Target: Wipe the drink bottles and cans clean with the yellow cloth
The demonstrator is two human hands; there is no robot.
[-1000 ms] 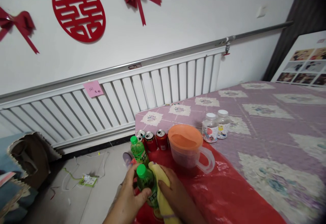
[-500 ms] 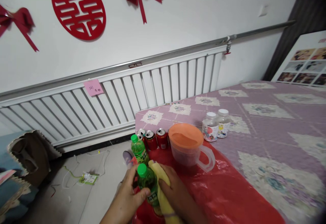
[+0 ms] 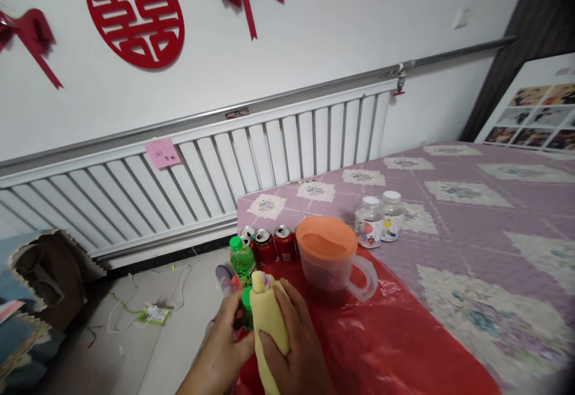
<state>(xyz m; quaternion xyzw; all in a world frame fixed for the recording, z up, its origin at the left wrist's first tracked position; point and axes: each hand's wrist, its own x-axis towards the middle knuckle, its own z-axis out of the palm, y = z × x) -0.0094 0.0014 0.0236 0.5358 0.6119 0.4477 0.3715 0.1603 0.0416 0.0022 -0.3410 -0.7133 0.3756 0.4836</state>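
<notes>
My left hand (image 3: pixel 227 338) is closed around a green-capped green bottle (image 3: pixel 247 314) at the near corner of the red plastic sheet (image 3: pixel 381 347). My right hand (image 3: pixel 294 347) grips a yellow cloth (image 3: pixel 268 317) and presses it over the front of that bottle, hiding most of it. A second green bottle (image 3: pixel 241 259) stands just behind, upright. Three red cans (image 3: pixel 274 244) stand in a row beyond it, and a clear jug with an orange lid (image 3: pixel 330 254) sits to their right.
Two small white-capped bottles (image 3: pixel 380 220) stand on the purple patterned bed cover (image 3: pixel 471 203). A white slatted radiator cover (image 3: pixel 202 167) with a pink note lines the wall. A brown and blue seat (image 3: pixel 36 287) and scraps lie on the floor at left.
My right hand has brought the yellow cloth up and across the held bottle, which now hides its cap and body. My left hand has kept its grip.
</notes>
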